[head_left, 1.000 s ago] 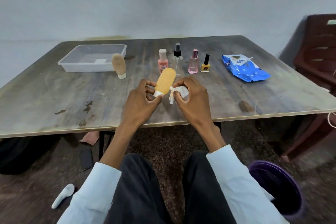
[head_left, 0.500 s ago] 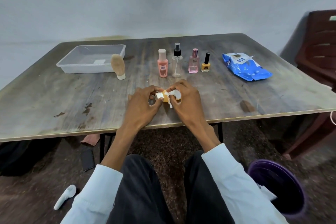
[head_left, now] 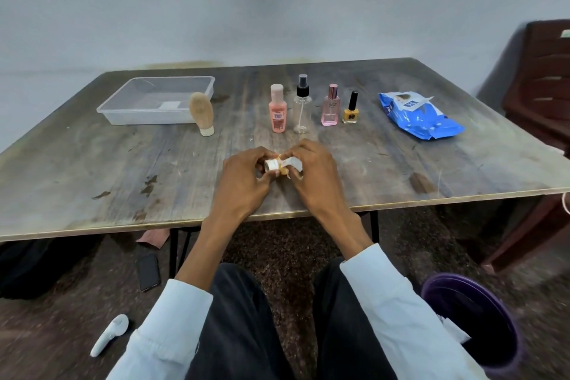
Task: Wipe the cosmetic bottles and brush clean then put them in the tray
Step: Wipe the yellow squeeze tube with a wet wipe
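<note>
Both hands are working near the front edge of the surface [head_left: 92, 163], centre. Left hand [head_left: 243, 182] has its grip closed around the white cap end of the orange bottle [head_left: 279, 167]; the cap faces the camera and most of the body is hidden behind the fingers. Right hand [head_left: 314, 176] pinches a folded white wipe [head_left: 293, 162] against the bottle's side. Judgement: mid-wipe on this bottle, early in the task. The tray [head_left: 123, 114] at far left holds no bottle that I can see, only a pale patch on its floor. Still standing untouched: brush [head_left: 202, 112] just beside the tray's right end, then a row of pink bottle [head_left: 278, 109], clear spray bottle [head_left: 302, 103], pink perfume bottle [head_left: 331, 106] and yellow nail polish [head_left: 350, 108], with the blue wipes pack [head_left: 419, 117] at far right. To do this step well: keep the left grip fixed at the cap and rotate the bottle while the right drags the wipe along the body, so the whole circumference gets covered. Then swap ends to catch the cap and the shoulder seam, where residue tends to sit. Refold the wipe to a clean face if it looks soiled. Hold over the surface, not past its edge, in case the tube slips. Then reach far left and lay it flat in the tray.
</note>
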